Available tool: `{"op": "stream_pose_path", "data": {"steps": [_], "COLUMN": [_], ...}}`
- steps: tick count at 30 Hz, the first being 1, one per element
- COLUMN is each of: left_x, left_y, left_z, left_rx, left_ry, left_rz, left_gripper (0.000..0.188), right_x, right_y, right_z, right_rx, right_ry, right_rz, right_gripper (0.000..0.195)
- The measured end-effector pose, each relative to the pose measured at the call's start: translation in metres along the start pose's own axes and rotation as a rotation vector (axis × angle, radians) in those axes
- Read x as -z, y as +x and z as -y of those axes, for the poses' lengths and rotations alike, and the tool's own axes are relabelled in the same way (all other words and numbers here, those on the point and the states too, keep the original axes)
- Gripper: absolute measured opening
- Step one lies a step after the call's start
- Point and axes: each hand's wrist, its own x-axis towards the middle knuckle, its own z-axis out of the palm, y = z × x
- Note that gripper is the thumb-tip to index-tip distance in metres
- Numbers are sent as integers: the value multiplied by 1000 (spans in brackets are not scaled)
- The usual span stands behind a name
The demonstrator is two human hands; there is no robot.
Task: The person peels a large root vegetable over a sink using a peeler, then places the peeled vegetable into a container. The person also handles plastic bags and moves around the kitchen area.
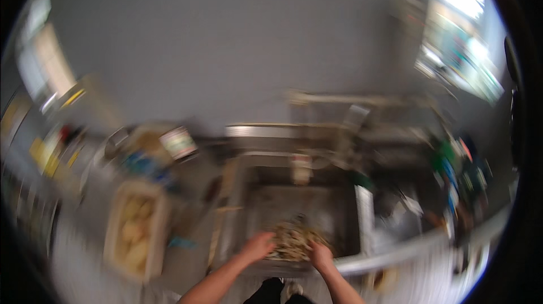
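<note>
A sink basin (pixel 297 200) lies in front of me, blurred by motion. At its near side is a heap of brownish, stringy scraps (pixel 292 240) that look like vegetable peelings. My left hand (pixel 259 245) grips the heap from the left, its fingertips partly sunk into it. From the opposite side my right hand (pixel 320 254) presses in, thumb on top and the other fingers hidden. Blur and the scraps hide how deep the fingers reach. A pale bottle or dispenser (pixel 301 169) is at the sink's back edge.
Left of the sink, a beige tub (pixel 157 236) holds pale yellow pieces (pixel 138 234), perhaps peeled potatoes. Behind it are a labelled container (pixel 179 143) and blue items (pixel 146 166). Blurred objects (pixel 452 176) crowd the right side. A grey wall (pixel 237 49) rises behind.
</note>
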Motion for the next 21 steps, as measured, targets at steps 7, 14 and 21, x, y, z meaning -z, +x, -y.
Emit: {"op": "stream_pose_path", "data": {"steps": [7,14,21], "left_x": [-27,-47,-6], "left_y": [-213,-405,-569], "left_z": [11,81,171], "left_rx": [191,426,700], "left_ry": [-238,-732,-421], "left_rz": [-286,-687,-930], "left_gripper": [40,38,31], "right_x": [-12,-41,-142], "right_y": [-37,-41,-159], "right_z": [30,118,388], "right_rx": [188,547,1203], "right_ry": [-139,-515,-40], "right_rz": [118,239,388], "right_gripper": [47,29,20]}}
